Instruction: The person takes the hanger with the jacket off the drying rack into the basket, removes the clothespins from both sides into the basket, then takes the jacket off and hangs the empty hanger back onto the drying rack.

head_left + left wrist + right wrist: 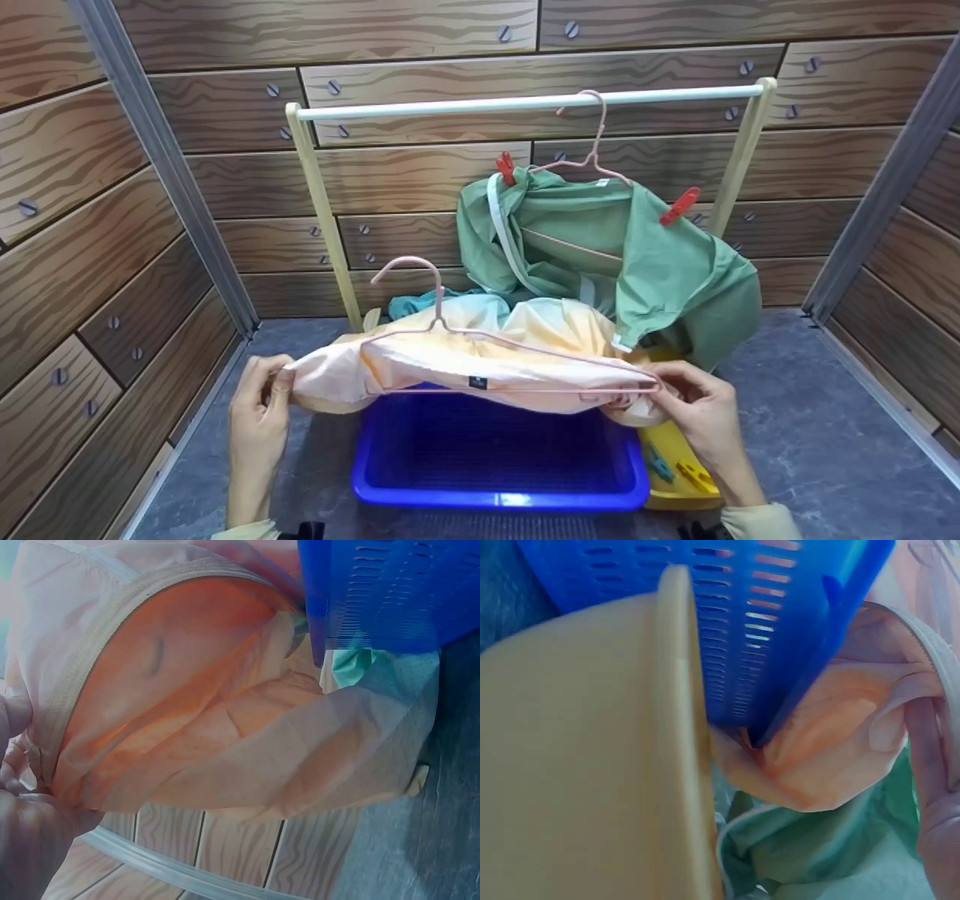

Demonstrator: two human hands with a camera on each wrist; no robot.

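A pale peach jacket (555, 352) with a zipper, fading to teal at its far side, is spread above a blue basket (499, 499). A pink hanger (439, 304) lies in its neck opening, hook upward. My left hand (259, 431) pinches the jacket's left edge; in the left wrist view the fingers (64, 817) grip beside the zipper (97, 649). At the other side my right hand (705, 416) pinches the jacket's edge together with the hanger's right corner. The right wrist view shows only part of that hand (939, 832), against the cloth.
Behind stands a rack with a white rod (450, 106). A green garment (675, 277) hangs there from another pink hanger (598, 142), with red clothespins (680, 205) on it. A yellow tray (675, 499) holding clothespins (696, 477) sits right of the basket. Wood-patterned walls enclose the space.
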